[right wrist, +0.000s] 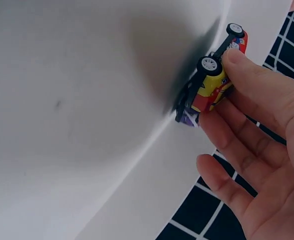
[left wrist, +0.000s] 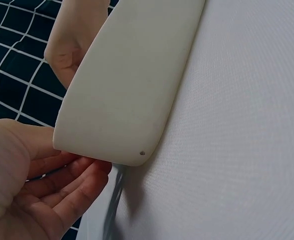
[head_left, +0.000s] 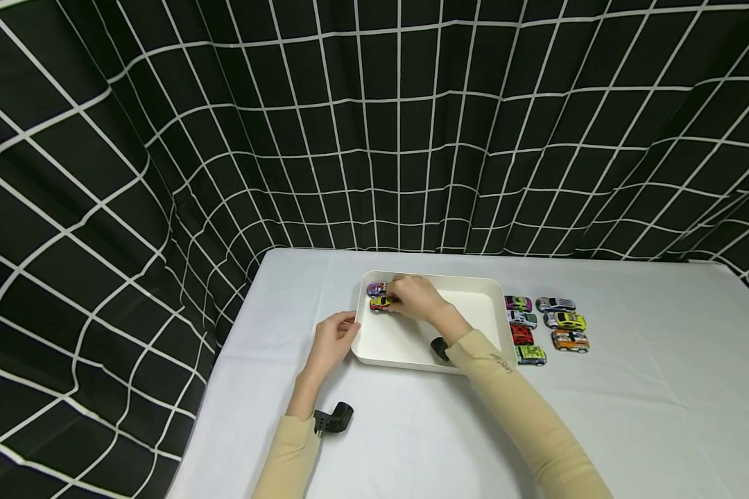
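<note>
Right hand (head_left: 418, 298): fingertips and thumb clamped on a red-and-yellow toy car (head_left: 379, 303), thumb across one side, fingers on the other. Car lies within a white tray (head_left: 406, 343), close to the tray's left end. Right wrist view shows two of its black wheels with pale hubs turned toward the camera; cannot tell whether all wheels bear on the tray floor. Right forearm passes over the tray's near wall.

Purple toy car (head_left: 376, 288) also in the tray, just beyond the red-and-yellow one, in the far left corner; mostly hidden behind it in the right wrist view.

Left hand (head_left: 332, 339): holds the tray's left end wall near the front corner, thumb at the rim, fingers curled against the outside. The two hands are apart.

Tray sits on a tabletop (head_left: 381, 443) covered in white cloth. Seven more toy cars to its right, in two columns. Column beside the tray, far to near: purple-and-green car (head_left: 519, 303), white car (head_left: 523, 319), red car (head_left: 522, 335), green car (head_left: 531, 355). Outer column: silver car (head_left: 555, 304), yellow car (head_left: 565, 320), orange car (head_left: 571, 340). Backdrop: black curtain (head_left: 343, 132) with white grid lines
</note>
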Motion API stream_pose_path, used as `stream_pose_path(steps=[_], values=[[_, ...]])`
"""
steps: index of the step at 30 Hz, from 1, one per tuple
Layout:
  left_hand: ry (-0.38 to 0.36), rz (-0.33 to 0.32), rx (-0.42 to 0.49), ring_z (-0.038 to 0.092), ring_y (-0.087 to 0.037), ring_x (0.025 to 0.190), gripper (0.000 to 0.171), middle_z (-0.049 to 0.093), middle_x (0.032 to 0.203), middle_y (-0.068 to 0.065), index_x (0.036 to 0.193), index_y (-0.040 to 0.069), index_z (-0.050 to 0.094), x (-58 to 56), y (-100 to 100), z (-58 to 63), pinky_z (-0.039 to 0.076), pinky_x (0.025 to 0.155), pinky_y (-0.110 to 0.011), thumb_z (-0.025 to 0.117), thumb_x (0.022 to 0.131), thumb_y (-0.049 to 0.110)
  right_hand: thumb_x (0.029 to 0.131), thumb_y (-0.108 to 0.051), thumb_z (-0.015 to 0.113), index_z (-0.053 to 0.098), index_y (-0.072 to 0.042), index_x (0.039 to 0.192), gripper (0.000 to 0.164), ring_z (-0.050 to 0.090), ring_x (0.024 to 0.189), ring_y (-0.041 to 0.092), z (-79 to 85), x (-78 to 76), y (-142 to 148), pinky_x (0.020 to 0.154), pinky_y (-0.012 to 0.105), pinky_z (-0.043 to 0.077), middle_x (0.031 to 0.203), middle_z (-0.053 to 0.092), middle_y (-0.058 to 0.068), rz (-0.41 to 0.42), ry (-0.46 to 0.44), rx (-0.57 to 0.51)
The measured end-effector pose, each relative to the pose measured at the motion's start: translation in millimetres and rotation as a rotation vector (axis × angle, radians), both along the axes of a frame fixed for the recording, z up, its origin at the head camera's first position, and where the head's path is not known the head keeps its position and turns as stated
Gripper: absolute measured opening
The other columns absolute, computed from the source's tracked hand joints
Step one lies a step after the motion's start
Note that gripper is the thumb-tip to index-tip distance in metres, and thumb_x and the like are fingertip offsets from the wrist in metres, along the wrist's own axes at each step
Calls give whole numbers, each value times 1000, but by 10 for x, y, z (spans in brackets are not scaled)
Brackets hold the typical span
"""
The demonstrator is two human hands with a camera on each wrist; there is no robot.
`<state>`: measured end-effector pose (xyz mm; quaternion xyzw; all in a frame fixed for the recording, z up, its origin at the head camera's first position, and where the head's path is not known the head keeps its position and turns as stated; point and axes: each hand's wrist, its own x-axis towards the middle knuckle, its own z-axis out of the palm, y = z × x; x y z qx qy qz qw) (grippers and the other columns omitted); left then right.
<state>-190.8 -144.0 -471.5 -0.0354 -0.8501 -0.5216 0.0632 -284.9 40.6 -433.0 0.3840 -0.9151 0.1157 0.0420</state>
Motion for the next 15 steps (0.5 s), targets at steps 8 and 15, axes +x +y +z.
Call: stream_pose_path(steps=[8,15], values=[[17,-5,-12,63,-24,84,27,64,95,-18,113,-10,60,1,7,1,55,71,-22,59,89,3,74,-21,78,66,-10,76,16,54,67,15,-58,-1,-90,64,33,49,77,58,1,-23,19,7],[20,-5,-14,63,-24,84,27,65,95,-19,113,-11,59,7,3,4,55,70,-21,59,89,3,75,-18,78,68,-8,79,15,56,67,17,-80,-1,-143,64,34,50,77,57,2,-43,21,6]])
